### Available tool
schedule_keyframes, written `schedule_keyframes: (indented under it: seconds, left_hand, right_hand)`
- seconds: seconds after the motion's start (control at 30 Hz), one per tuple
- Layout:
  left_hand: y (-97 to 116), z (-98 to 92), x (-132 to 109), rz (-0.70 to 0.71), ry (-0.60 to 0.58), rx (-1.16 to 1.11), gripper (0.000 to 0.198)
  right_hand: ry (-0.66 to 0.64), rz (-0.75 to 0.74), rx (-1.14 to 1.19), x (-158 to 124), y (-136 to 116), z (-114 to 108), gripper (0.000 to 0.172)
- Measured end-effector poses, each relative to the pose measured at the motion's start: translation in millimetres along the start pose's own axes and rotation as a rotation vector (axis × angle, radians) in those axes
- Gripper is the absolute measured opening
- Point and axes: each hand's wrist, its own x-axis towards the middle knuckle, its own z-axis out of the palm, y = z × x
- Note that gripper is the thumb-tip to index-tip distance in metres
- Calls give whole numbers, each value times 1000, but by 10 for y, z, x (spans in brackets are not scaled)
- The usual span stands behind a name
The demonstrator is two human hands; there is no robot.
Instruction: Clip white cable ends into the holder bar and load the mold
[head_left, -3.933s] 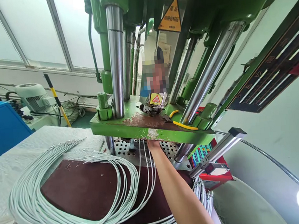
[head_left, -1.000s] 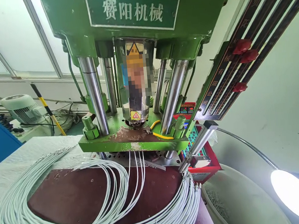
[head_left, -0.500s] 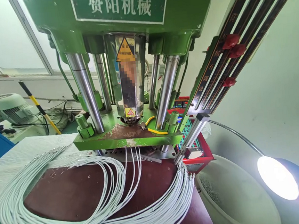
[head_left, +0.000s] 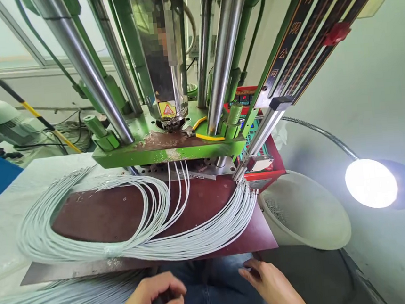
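The left hand [head_left: 149,291] and right hand [head_left: 268,278] now appear, unlike in the earlier frame. The left curls loosely, thumb apart; whether the right pinches something, I cannot tell. Beyond, white cables [head_left: 203,242] lie on the brown board [head_left: 94,213], some going beneath the green plate [head_left: 206,151]; a tug could shift these.

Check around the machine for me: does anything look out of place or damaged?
Yellow-handled pliers lie loose on the green plate, beside a shiny column: odd, as that seems a machine part. The plate's paint also looks worn to a brownish patch below the warning label; I can't tell whether it's rust.
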Motion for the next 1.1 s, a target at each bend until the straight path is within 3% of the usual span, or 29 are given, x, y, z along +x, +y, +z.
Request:
schedule_keyframes:
  seconds: [0.1,0.2,0.4,0.57,0.67,0.83,0.93,1.0,1.1]
  left_hand:
    - [55,-137,146,112,183,217,20]
    - [-67,-188,283,309,330,522,19]
    - [-251,-100,357,516,374,947,20]
    - [-301,-65,313,660,449,902,23]
    - [-272,-144,320,522,395,629,16]
    - [-82,-408,426,29,162,133,26]
    - [9,-516,497,-81,72,-78,31]
    - [40,-548,518,-105,24,-123,34]
    - [65,-574,516,-112,-70,-96,35]
  right_hand:
    - [-66,-94,71,-56,-257,17,32]
    - [-78,-149,75,-125,-531,17,33]
    - [-121,-219,49,-251,-879,-60,31]
    - [-191,-198,56,-287,-938,-65,34]
    - [-224,-197,90,-287,-964,-49,34]
    - [-275,-253,168,-307,-1069,-58,30]
    - [-343,-313,302,-301,-1139,-48,29]
    - [-403,-332,504,-242,-1195,-12,34]
    - [-481,-294,1041,-54,-1324,41,56]
